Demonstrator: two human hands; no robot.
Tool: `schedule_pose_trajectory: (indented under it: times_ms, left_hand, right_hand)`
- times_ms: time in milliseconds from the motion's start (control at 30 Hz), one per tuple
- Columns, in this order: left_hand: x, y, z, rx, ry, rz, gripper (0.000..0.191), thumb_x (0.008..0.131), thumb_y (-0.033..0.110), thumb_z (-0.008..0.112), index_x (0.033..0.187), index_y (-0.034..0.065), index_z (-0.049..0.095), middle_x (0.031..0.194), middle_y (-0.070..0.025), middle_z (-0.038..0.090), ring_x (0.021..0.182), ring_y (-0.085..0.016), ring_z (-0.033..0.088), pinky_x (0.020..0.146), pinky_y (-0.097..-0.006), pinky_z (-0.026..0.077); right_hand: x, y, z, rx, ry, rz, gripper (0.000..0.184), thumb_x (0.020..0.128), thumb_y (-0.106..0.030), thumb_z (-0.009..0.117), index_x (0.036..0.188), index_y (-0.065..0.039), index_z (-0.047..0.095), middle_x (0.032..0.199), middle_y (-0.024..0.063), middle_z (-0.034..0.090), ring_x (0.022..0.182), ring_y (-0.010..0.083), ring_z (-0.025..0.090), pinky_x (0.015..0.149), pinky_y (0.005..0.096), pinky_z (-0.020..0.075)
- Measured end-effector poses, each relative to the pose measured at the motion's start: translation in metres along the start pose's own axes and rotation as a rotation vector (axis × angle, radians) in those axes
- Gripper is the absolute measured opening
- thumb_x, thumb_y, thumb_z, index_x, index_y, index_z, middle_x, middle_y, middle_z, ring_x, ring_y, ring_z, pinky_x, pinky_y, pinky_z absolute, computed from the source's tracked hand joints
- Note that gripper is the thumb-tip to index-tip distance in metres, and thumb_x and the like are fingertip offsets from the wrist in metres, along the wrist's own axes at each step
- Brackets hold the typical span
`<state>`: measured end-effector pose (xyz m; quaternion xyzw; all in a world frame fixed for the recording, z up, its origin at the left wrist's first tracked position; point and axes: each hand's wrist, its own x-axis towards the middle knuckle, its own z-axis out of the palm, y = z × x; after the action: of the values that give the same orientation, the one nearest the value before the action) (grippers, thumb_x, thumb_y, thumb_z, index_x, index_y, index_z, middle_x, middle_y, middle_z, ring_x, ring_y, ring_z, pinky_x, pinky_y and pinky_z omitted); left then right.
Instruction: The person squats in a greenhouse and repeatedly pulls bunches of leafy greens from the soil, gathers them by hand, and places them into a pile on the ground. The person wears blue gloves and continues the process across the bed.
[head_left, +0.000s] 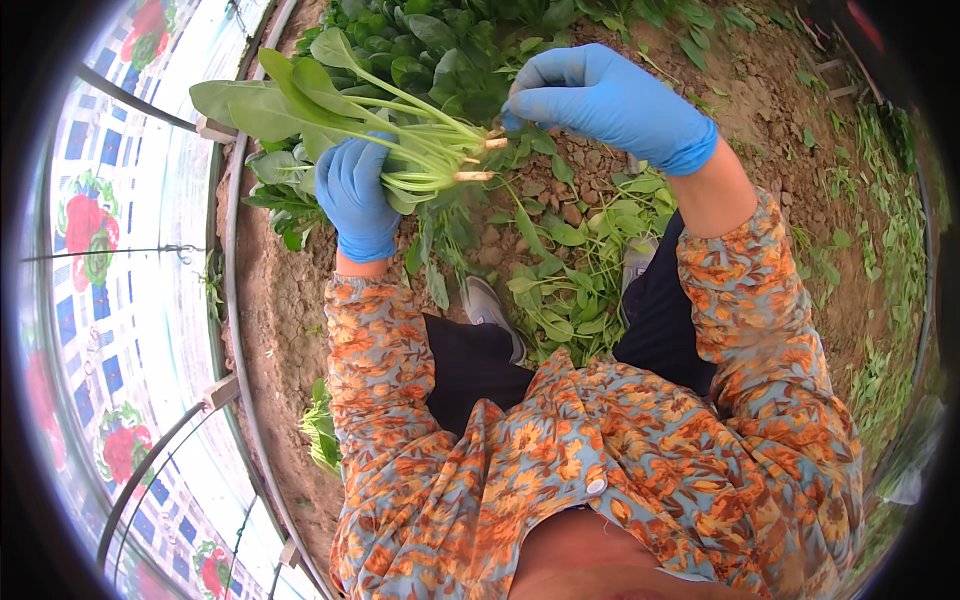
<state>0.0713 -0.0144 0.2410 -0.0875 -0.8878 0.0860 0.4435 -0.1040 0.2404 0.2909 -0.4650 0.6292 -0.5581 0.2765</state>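
My left hand (358, 191), in a blue glove, is closed around a bunch of spinach plants (420, 142). Their leaves point to the upper left, and the pale root ends stick out to the right. Just right of those roots is my right hand (592, 101), also gloved in blue, with thumb and fingertips pinched together. Something small and dark seems to be at its fingertips, but I cannot tell what it is or whether it is held. Loose green leaves (577, 300) lie in a pile on the soil between my shoes.
Dense spinach (450, 60) grows ahead. A grey hose (234, 285) runs along the left beside a plastic-film greenhouse wall (180, 300) with metal hoops. A small bunch of greens (322, 431) lies on the soil by my left sleeve. Scattered leaves (900, 262) cover ground at the right.
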Motion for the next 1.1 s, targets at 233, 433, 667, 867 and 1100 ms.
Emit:
schedule_pose_trajectory:
  times_ms: [233,433,667,867,1100]
  left_hand:
    - [0.002,0.004,0.003,0.033,-0.071,0.036,0.04,0.075,0.017,0.07,0.113,0.0115,0.059,0.104,-0.0044,0.066,0.095,-0.025,0.063,0.086,-0.041,0.046]
    - [-0.002,-0.001,0.004,-0.026,-0.035,-0.047,0.044,0.073,0.016,0.075,0.113,0.0102,0.059,0.104,-0.006,0.066,0.093,-0.027,0.063,0.086,-0.0401,0.045]
    - [-0.009,0.0,0.01,-0.379,-0.078,-0.47,0.053,0.069,0.0,0.074,0.12,0.0054,0.06,0.102,-0.0117,0.068,0.091,-0.029,0.065,0.081,-0.0383,0.051]
    - [-0.004,0.016,0.012,-0.553,-0.196,-0.691,0.046,0.077,0.007,0.079,0.118,0.0036,0.058,0.1,-0.0108,0.07,0.086,-0.019,0.068,0.077,-0.0303,0.053]
    - [0.003,0.039,0.021,-0.501,-0.3,-0.685,0.051,0.073,0.014,0.08,0.117,0.0063,0.057,0.091,-0.013,0.069,0.078,-0.029,0.068,0.071,-0.0367,0.054]
  right_hand:
    - [0.007,0.022,0.024,0.087,0.005,0.049,0.022,0.09,-0.023,0.068,0.093,-0.001,0.072,0.083,0.0021,0.069,0.079,0.0084,0.061,0.074,0.0259,0.0482]
    - [-0.002,0.002,-0.004,0.303,0.005,0.023,0.017,0.089,-0.021,0.067,0.084,-0.005,0.067,0.072,-0.0001,0.061,0.06,0.0074,0.053,0.055,0.0248,0.0424]
    - [-0.014,-0.003,-0.025,-0.112,-0.238,-0.086,0.016,0.085,-0.017,0.067,0.077,-0.003,0.064,0.065,0.0004,0.057,0.061,0.0085,0.054,0.057,0.027,0.0455]
    - [-0.008,-0.006,-0.009,-0.184,-0.163,-0.066,0.021,0.083,-0.022,0.071,0.087,-0.002,0.067,0.063,0.0015,0.057,0.06,0.0086,0.054,0.056,0.0277,0.0451]
    - [0.016,0.028,0.036,-0.355,0.475,-0.244,0.033,0.085,-0.029,0.075,0.111,-0.01,0.071,0.067,0.0013,0.057,0.061,0.0128,0.055,0.057,0.0296,0.0448]
